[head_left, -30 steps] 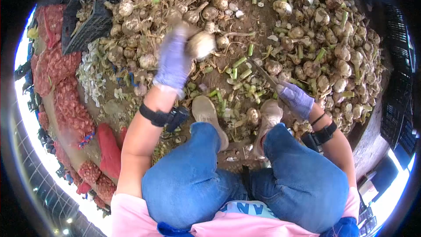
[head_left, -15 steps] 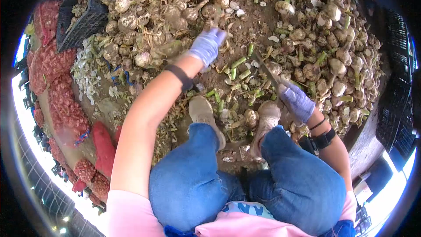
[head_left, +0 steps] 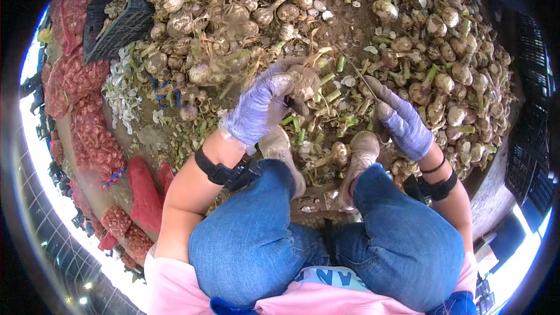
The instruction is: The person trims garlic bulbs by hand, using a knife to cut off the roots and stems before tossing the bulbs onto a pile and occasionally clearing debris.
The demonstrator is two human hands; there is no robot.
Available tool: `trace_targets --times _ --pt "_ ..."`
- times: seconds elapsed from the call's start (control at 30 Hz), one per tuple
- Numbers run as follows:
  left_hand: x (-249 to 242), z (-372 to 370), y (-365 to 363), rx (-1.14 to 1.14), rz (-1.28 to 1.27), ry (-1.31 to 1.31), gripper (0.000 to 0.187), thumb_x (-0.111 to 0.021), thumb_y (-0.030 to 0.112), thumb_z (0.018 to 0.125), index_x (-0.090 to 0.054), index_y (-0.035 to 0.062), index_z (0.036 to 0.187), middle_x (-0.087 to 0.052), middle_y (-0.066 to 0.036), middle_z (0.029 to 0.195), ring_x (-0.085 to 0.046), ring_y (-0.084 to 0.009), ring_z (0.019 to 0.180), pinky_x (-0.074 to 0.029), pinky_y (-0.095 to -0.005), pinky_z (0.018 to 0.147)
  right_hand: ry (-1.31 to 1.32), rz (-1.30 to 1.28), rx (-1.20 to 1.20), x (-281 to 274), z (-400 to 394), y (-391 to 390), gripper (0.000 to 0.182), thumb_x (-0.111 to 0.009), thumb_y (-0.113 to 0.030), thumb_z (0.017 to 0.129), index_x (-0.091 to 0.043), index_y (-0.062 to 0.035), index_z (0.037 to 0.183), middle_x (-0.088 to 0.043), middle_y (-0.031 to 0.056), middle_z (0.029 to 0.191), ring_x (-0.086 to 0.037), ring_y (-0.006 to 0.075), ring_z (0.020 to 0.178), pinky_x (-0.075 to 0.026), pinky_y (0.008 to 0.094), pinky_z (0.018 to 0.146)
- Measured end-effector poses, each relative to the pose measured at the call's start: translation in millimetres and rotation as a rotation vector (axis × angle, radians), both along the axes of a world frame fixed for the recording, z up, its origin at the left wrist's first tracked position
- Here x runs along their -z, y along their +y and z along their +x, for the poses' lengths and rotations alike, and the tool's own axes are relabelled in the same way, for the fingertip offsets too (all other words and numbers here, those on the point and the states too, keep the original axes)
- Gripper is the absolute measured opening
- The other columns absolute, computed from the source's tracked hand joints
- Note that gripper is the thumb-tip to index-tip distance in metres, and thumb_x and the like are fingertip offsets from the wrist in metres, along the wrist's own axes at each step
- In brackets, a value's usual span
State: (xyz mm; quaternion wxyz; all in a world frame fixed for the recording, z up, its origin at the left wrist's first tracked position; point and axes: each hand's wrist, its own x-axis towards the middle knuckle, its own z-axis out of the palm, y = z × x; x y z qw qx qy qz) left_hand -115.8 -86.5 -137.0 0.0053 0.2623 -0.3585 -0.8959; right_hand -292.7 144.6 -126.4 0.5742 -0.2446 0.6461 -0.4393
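A garlic bulb [head_left: 304,81] with dry roots or leaves is held in the fingers of my left hand [head_left: 262,100], which wears a grey-purple glove. My right hand [head_left: 402,119], gloved the same way, grips a knife [head_left: 357,72] whose thin blade points up and left toward the bulb without touching it. Cut green stems [head_left: 331,95] lie on the soil between and below my hands. Loose garlic bulbs [head_left: 443,81] are heaped to the right of the knife, and another heap [head_left: 201,23] lies beyond my left hand.
Black crates stand at the upper left [head_left: 119,20] and along the right edge [head_left: 529,140]. Red mesh sacks [head_left: 93,134] filled with produce line the left side. My shoes [head_left: 363,154] rest on the ground just below the cut stems.
My left hand has come back from the far heap toward my body and now holds a garlic bulb. My right hand keeps the knife in nearly the same place.
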Motion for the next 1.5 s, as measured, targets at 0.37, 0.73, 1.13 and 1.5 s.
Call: trace_targets --times 0.37,0.73,1.13,1.5 --pt "-2 -2 6 -0.046 -0.049 -0.177 0.044 -0.06 0.042 0.088 -0.057 0.0025 0.107 -0.061 -0.01 0.096 -0.06 -0.0208 0.08 -0.05 -0.0353 0.069 0.079 -0.076 -0.03 -22 5 -17 0.071 -0.055 -0.044 0.093 -0.03 -0.0059 0.148 -0.049 0.0025 0.095 -0.045 0.0105 0.086 -0.039 0.0259 0.076" --pt "-30 -18 27 0.412 -0.546 -0.07 0.088 -0.084 0.021 0.07 -0.033 -0.0015 0.139 -0.056 -0.01 0.118 -0.055 -0.0166 0.108 -0.047 -0.0326 0.094 0.261 -0.182 -0.015 -37 14 -44 0.082 -0.071 -0.027 0.082 -0.027 -0.0066 0.148 -0.059 0.0118 0.123 -0.054 0.0117 0.1 -0.047 0.03 0.089" --pt "-31 -16 31 0.254 -0.224 -0.054 0.072 -0.083 0.017 0.073 -0.041 0.0023 0.13 -0.056 -0.005 0.114 -0.055 -0.0155 0.107 -0.05 -0.0302 0.09 0.445 -0.265 0.004 -25 6 -39 0.074 -0.061 -0.005 0.08 -0.029 -0.0062 0.147 -0.057 0.0146 0.125 -0.057 0.021 0.107 -0.045 0.0303 0.092" --pt "-21 -20 17 0.162 0.919 0.029 0.072 -0.052 0.042 0.091 -0.032 -0.0099 0.136 -0.045 -0.028 0.133 -0.05 -0.0336 0.12 -0.037 -0.0451 0.108 0.928 -0.434 -0.567 -52 10 -40 0.062 -0.062 -0.04 0.082 -0.044 -0.0301 0.14 -0.056 0.0074 0.071 -0.056 0.0281 0.052 -0.045 0.04 0.048"
